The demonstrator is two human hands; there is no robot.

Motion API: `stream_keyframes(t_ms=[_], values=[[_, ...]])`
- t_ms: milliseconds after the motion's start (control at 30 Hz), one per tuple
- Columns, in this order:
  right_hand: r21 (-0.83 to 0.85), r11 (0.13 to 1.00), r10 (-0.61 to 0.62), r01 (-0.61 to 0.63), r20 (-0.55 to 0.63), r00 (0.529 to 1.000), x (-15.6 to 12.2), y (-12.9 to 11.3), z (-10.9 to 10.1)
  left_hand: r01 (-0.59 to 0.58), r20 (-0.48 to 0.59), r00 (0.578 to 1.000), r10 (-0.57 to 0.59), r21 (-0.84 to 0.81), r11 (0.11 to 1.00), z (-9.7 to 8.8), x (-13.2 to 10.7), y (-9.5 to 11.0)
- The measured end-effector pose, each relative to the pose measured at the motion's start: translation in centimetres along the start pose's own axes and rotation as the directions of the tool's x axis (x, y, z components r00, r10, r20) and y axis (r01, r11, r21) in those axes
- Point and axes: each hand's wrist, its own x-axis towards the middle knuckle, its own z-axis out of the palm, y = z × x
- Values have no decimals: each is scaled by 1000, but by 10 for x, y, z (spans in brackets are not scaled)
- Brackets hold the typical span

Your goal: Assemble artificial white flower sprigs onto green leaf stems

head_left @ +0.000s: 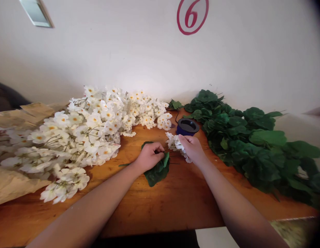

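Observation:
My left hand (pixel 150 156) is closed, its fingers pinched on a spray of green artificial leaves (pixel 155 176) lying low over the table. A stem pokes out to the left of that wrist. Just to the right, my right hand (pixel 191 148) grips a small bunch of white artificial flowers (pixel 176 143), with its blossoms pointing left and down. The fingertips of this hand are partly hidden by the petals. Thin stems cross the gap between the two hands. Right behind the right hand stands a dark blue round pot-like thing with a black rim (pixel 188 126).
A large heap of white artificial flowers (pixel 98 120) covers the left side, beside brown wrapping paper (pixel 17 184). Green leaf sprays (pixel 237 137) are piled along the right. The wooden table (pixel 149 213) meets a white wall (pixel 118 51) bearing a red circled 6.

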Motion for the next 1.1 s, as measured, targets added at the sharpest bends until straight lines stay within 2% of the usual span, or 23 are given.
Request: stream_keyframes(t_ms=[100, 200, 300, 367, 433, 500, 567, 700, 800, 900, 1100], values=[[-27, 1000, -15, 15, 0, 1000, -1, -2, 1, -9, -1, 1000, 9, 9, 1000, 0, 0, -1], [-47, 997, -56, 53, -54, 997, -1, -4, 0, -3, 2, 1000, 3, 11, 1000, 0, 0, -1], [28, 998, -61, 64, -76, 995, 0, -6, -2, -4, 8, 1000, 4, 28, 1000, 0, 0, -1], [142, 989, -28, 30, -15, 1000, 0, -8, -5, -7, 13, 1000, 7, 37, 999, 0, 0, -1], [218, 976, 6, -30, 110, 994, 0, -10, -9, -13, 21, 1000, 12, 42, 999, -1, 0, -1], [201, 978, -3, -47, 243, 970, -1, -11, -14, -25, 25, 999, 24, 57, 998, -1, 0, 0], [145, 989, -45, -6, 341, 939, 0, -10, -18, -42, 35, 999, 39, 77, 996, -1, 0, 0], [70, 997, -61, 34, 438, 897, 1, -7, -23, -21, 70, 997, 16, 71, 997, -2, 0, 2], [18, 1000, 1, -11, 461, 887, 2, -4, -24, 40, 122, 991, -44, 39, 998, -5, 2, 2], [-10, 1000, 12, -8, 455, 890, 2, -4, -24, 117, 165, 979, -120, 27, 993, -8, 4, 1], [-111, 992, -6, 53, 387, 922, 0, -4, -12, 151, 98, 982, -159, 88, 985, -6, 6, 0]])
